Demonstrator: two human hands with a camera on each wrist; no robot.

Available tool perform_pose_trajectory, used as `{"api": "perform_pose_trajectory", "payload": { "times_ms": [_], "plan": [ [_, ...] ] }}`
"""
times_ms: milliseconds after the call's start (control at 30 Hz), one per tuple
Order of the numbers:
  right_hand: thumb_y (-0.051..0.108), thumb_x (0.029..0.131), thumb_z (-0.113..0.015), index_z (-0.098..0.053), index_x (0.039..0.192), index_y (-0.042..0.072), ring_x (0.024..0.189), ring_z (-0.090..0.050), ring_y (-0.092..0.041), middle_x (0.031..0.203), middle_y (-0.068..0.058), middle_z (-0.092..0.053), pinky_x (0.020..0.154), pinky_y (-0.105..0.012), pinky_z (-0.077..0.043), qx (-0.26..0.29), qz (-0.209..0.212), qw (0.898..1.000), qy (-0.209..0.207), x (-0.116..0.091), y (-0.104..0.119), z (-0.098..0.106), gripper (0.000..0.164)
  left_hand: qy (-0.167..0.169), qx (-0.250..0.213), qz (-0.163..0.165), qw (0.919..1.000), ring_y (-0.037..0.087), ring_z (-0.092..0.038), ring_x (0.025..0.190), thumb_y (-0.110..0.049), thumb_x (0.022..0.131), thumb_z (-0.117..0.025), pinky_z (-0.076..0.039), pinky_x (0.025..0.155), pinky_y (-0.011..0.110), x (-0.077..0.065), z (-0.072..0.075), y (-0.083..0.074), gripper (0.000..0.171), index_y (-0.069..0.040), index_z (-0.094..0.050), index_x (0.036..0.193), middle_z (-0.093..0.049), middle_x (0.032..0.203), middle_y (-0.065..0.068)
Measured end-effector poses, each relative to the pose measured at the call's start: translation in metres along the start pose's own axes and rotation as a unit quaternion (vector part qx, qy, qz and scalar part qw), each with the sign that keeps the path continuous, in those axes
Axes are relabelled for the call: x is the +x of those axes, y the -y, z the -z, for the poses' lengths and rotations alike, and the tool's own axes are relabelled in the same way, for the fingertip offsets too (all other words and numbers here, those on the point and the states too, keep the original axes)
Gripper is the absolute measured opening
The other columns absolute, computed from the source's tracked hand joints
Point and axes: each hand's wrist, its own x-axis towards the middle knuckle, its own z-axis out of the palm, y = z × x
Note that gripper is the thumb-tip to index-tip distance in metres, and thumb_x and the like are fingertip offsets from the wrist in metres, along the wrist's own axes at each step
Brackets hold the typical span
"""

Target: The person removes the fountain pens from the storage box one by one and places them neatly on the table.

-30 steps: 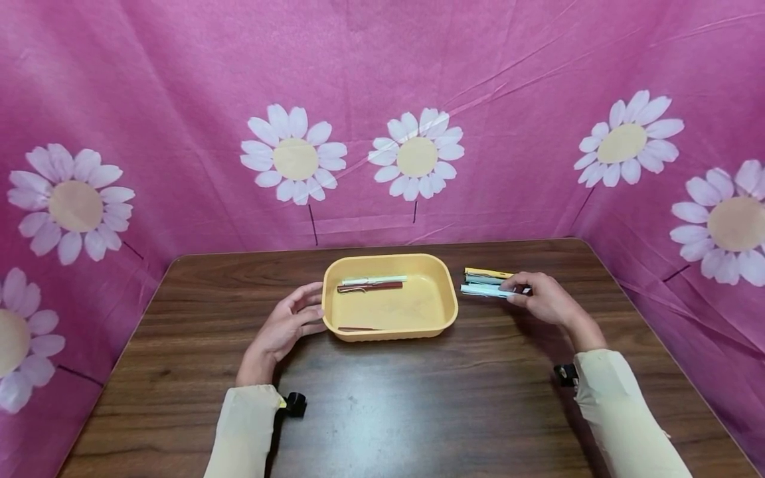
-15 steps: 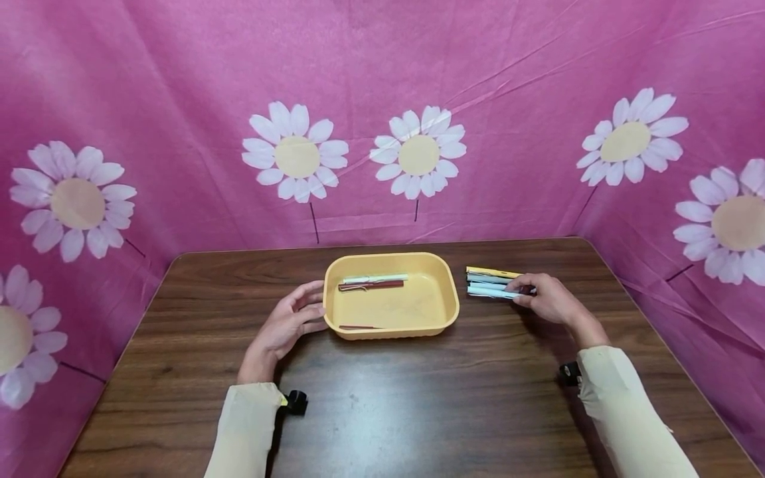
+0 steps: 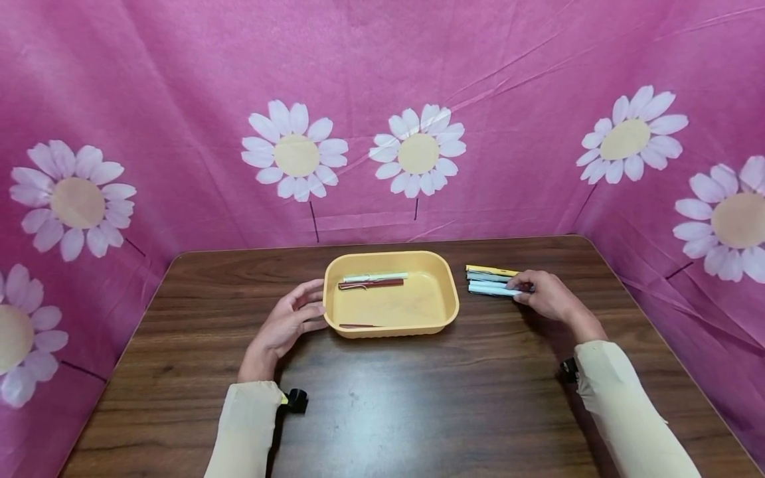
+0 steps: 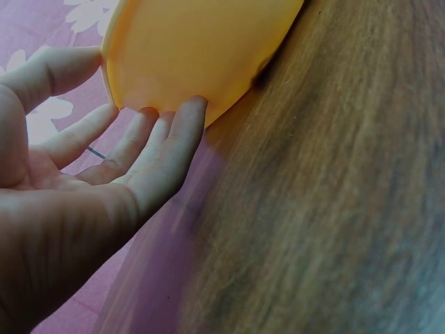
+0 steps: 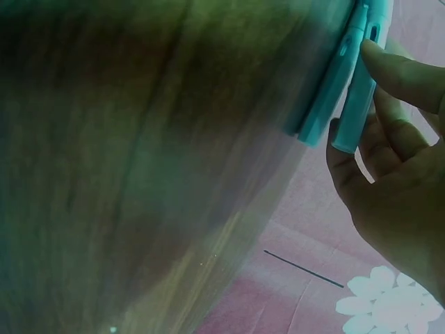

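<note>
A yellow plastic tray [image 3: 391,331] stands on the table. My left hand [image 3: 289,318] rests its fingertips against the tray's left end, the fingers only loosely bent, as the left wrist view confirms. Inside the tray lie a pale mint pen [image 3: 385,276], a dark red pen [image 3: 382,283] and, partly hidden by the front wall, a reddish pen [image 3: 357,326]. To the tray's right, several pens lie side by side, a yellow pen [image 3: 493,270] farthest back. My right hand [image 3: 548,299] pinches the nearest pen, a light blue one [image 5: 356,115], between thumb and fingers; another pen [image 5: 325,108] lies alongside.
The wooden table [image 3: 370,411] has its back edge close behind the tray. A pink cloth [image 3: 358,60] printed with daisies surrounds it at the back and sides. A small black camera [image 3: 295,401] sits at the left wrist, another [image 3: 569,370] at the right.
My right hand has drawn the light blue pen slightly to the right, bringing its left end closer in line with the other pens. My left hand has stayed at the tray.
</note>
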Motion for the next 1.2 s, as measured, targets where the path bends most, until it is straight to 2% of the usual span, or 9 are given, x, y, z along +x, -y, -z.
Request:
{"api": "perform_pose_trajectory", "payload": {
  "times_ms": [100,367,833,1200],
  "plan": [
    [-0.003,0.088,-0.073,-0.073,0.103,0.002,0.091,-0.06,-0.027,0.098,-0.012,-0.069,0.079,-0.043,-0.05,-0.001,-0.008,1.0,0.0,0.0008,-0.0014,-0.0014,0.016,0.0,0.0,-0.002,1.0,0.025,-0.063,0.107,0.007,0.096,-0.055,-0.059,0.09,0.042,0.0,0.0001,0.0001,0.061,0.004,-0.032,0.152,-0.039,0.142,0.036],
    [-0.004,0.087,-0.073,-0.072,0.1,0.002,0.082,-0.057,-0.022,0.087,-0.007,-0.066,0.072,-0.039,-0.049,-0.009,-0.018,1.0,0.01,0.0026,-0.0053,-0.0041,0.015,0.0,-0.002,-0.001,1.0,0.025,-0.064,0.107,0.007,0.096,-0.057,-0.059,0.09,0.042,0.0002,0.0006,0.0009,0.061,0.004,-0.033,0.152,-0.042,0.141,0.032],
    [0.002,0.09,-0.072,-0.074,0.102,0.003,0.095,-0.062,-0.033,0.1,-0.016,-0.07,0.082,-0.049,-0.052,-0.009,-0.032,0.999,-0.004,0.0002,-0.0051,-0.0007,0.012,-0.001,-0.003,-0.001,1.0,0.026,-0.063,0.107,0.006,0.096,-0.058,-0.059,0.089,0.042,0.0016,0.0009,0.0013,0.061,0.004,-0.033,0.152,-0.042,0.141,0.032],
    [0.014,0.092,-0.076,-0.075,0.1,0.007,0.086,-0.063,-0.021,0.093,-0.006,-0.072,0.077,-0.039,-0.053,0.009,-0.032,0.999,-0.034,0.0012,-0.0014,0.0003,0.01,0.001,-0.005,0.003,1.0,0.025,-0.063,0.107,0.006,0.097,-0.057,-0.059,0.09,0.042,0.0012,0.0017,0.0021,0.061,0.003,-0.033,0.152,-0.039,0.143,0.034]
  ]
}}
